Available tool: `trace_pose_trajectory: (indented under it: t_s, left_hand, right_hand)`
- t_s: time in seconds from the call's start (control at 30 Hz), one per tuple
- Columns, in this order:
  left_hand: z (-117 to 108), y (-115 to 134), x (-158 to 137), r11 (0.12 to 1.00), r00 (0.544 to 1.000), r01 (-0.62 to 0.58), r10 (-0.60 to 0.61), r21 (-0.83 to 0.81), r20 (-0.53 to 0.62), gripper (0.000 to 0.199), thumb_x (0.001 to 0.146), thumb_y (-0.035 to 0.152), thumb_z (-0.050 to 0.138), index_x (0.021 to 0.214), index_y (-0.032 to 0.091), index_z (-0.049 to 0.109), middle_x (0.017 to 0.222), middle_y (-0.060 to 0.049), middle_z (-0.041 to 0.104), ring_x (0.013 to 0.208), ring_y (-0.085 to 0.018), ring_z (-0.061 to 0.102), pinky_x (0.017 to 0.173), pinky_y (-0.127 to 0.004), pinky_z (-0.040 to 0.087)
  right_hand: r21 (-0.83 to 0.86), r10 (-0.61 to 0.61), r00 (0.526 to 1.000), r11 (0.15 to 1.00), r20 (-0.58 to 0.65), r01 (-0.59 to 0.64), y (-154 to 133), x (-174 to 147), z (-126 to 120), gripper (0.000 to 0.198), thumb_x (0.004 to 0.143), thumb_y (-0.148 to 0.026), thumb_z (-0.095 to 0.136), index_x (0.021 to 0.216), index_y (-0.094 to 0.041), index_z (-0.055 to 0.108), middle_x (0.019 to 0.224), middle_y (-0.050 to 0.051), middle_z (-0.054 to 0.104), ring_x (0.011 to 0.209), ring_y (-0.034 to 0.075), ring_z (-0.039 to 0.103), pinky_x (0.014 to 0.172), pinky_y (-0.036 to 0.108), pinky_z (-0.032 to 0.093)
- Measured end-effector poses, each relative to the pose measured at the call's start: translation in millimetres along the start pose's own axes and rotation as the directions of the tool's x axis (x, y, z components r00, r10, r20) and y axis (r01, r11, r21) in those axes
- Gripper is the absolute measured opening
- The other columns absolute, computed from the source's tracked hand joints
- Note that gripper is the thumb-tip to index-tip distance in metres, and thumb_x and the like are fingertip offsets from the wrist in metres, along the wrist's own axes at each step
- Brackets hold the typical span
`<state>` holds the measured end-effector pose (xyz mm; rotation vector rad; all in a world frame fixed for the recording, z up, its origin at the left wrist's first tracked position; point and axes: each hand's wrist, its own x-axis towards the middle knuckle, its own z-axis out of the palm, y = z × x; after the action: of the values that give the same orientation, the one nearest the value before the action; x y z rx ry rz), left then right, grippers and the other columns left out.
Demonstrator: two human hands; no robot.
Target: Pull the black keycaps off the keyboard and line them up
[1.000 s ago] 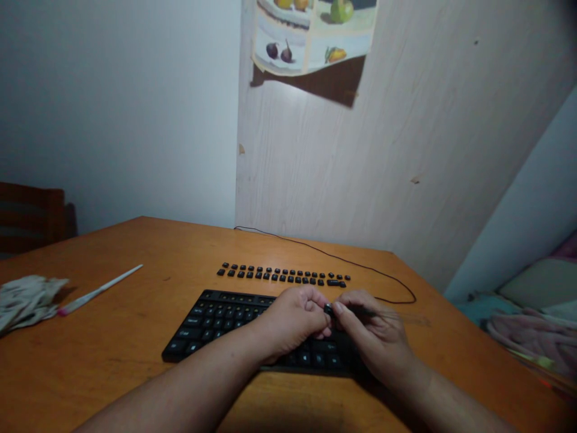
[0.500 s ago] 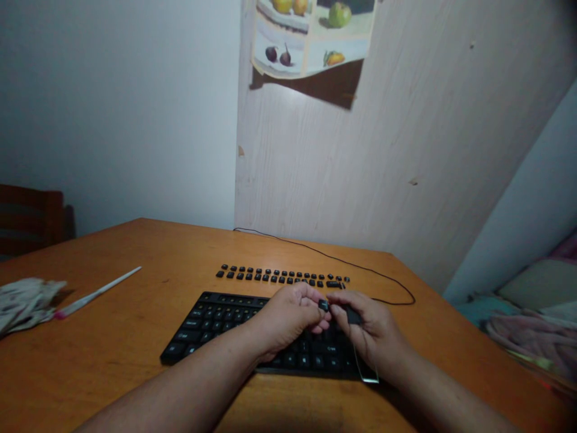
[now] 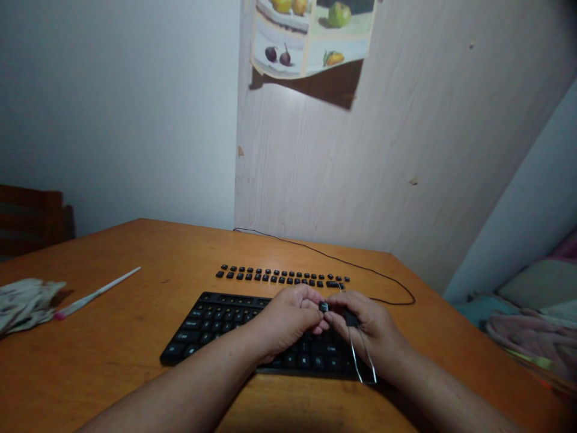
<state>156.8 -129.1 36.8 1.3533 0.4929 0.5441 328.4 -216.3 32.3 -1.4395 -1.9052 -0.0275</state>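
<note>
A small black keycap (image 3: 323, 307) is pinched between the fingertips of my left hand (image 3: 291, 313). My right hand (image 3: 372, 319) is closed around a keycap puller (image 3: 352, 319) with a dark handle, and its wire loops hang below the palm. The right thumb and index fingertip meet the keycap's right side. Both hands are over a black keyboard (image 3: 193, 328), hiding much of its middle and right. Beyond the keyboard, loose black keycaps (image 3: 281, 279) lie in two rows on the table.
The wooden table (image 3: 135, 240) carries a thin black cable (image 3: 311, 247) curving along its back right. At the left lie a white brush-like stick (image 3: 99, 293) with a pink end and a crumpled cloth (image 3: 24, 304). Bedding (image 3: 532, 337) is beyond the right edge.
The keycap puller has turned in my right hand, so its wire loops now show more fully. My left hand keeps the keycap in nearly the same spot.
</note>
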Motion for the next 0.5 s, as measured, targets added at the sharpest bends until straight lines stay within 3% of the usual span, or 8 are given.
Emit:
trace_pose_trajectory:
  t_s: [0.13,0.23,0.3,0.4,0.5]
  left_hand:
    - [-0.5,3.4,-0.5,0.998,0.998,-0.035,0.037,0.042,-0.052,0.035,0.079,0.02,0.059,0.113,0.014,0.051,0.086,-0.006,0.069,0.074,-0.013,0.066,0.071,-0.027,0.05]
    - [-6.1,6.1,1.2,0.964,0.977,-0.13,0.165,0.234,-0.135,0.031,0.081,0.023,0.057,0.111,0.013,0.055,0.088,-0.007,0.069,0.078,-0.015,0.065,0.074,-0.028,0.049]
    - [-13.2,6.2,3.4,0.883,0.951,-0.171,0.264,0.437,-0.159,0.024,0.083,0.026,0.056,0.103,0.014,0.061,0.086,-0.006,0.069,0.079,-0.017,0.064,0.075,-0.028,0.048]
    - [-25.3,4.4,6.4,0.688,0.915,-0.198,0.386,0.698,-0.121,0.023,0.085,0.029,0.052,0.098,0.017,0.068,0.096,-0.006,0.07,0.091,-0.02,0.063,0.082,-0.03,0.046]
    - [-33.7,2.8,7.2,0.52,0.91,-0.164,0.407,0.838,-0.075,0.027,0.087,0.03,0.049,0.098,0.02,0.071,0.102,-0.006,0.071,0.097,-0.023,0.062,0.084,-0.032,0.045]
  right_hand:
    - [0.025,0.025,0.998,0.999,-0.059,-0.024,14.0,3.9,-4.1,0.018,0.088,-0.031,0.061,0.103,-0.023,0.066,0.091,0.004,0.067,0.083,0.017,0.063,0.074,0.03,0.051]
    - [0.055,0.146,0.974,0.989,-0.172,-0.139,40.7,7.4,-12.0,0.022,0.086,-0.038,0.062,0.098,-0.021,0.068,0.092,0.005,0.069,0.085,0.02,0.064,0.077,0.033,0.051]
    - [0.103,0.255,0.946,0.966,-0.198,-0.239,64.1,8.6,-19.2,0.026,0.084,-0.041,0.064,0.097,-0.019,0.069,0.091,0.006,0.07,0.084,0.021,0.065,0.077,0.035,0.051]
    - [0.212,0.381,0.9,0.917,-0.211,-0.338,99.3,7.5,-29.5,0.033,0.079,-0.046,0.067,0.097,-0.017,0.069,0.089,0.007,0.07,0.082,0.021,0.065,0.076,0.035,0.051]
    - [0.289,0.486,0.858,0.856,-0.167,-0.428,127.1,3.5,-33.5,0.04,0.073,-0.049,0.071,0.095,-0.016,0.068,0.082,0.006,0.068,0.076,0.02,0.064,0.066,0.032,0.051]
